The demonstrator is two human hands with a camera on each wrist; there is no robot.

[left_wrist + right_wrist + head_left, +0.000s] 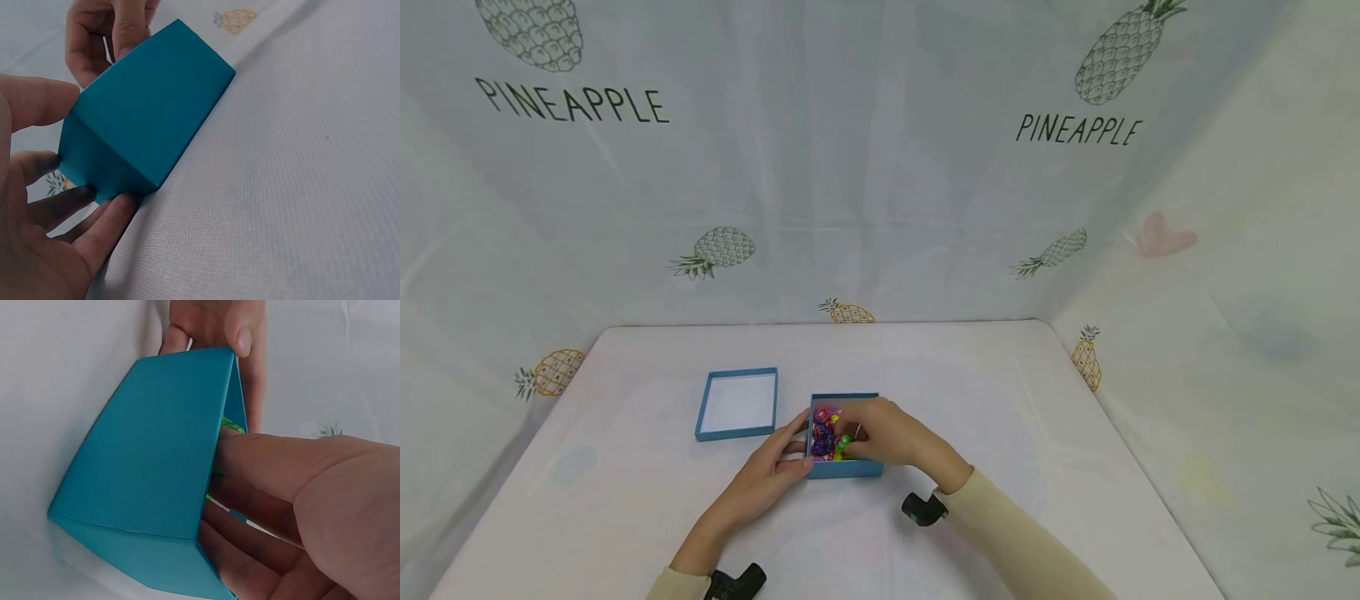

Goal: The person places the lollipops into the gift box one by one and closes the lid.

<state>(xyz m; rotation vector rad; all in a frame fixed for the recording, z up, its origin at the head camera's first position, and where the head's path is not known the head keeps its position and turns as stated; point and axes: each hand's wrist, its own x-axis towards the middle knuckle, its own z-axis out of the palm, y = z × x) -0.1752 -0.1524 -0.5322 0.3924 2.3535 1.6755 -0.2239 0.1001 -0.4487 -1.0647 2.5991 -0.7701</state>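
Observation:
An uncovered blue box (846, 470) stands on the white-covered table, with shiny wrapped candies (823, 437) in purple, pink, yellow and green inside. My left hand (766, 472) rests against its left side, thumb at the near corner and fingertips spread along the wall, as the left wrist view shows. My right hand (883, 431) reaches into the box over its right side. Its thumb and fingers pinch a green-wrapped candy (843, 443); in the right wrist view the green wrapper (232, 425) peeks out by the thumb, and the fingertips are hidden behind the box wall.
A shallow blue-edged lid (739, 434) with a white inside lies behind and left of the box. Both wrists wear small black cameras (922, 509). White cloth (880, 167) printed with pineapples hangs behind the table and at its sides.

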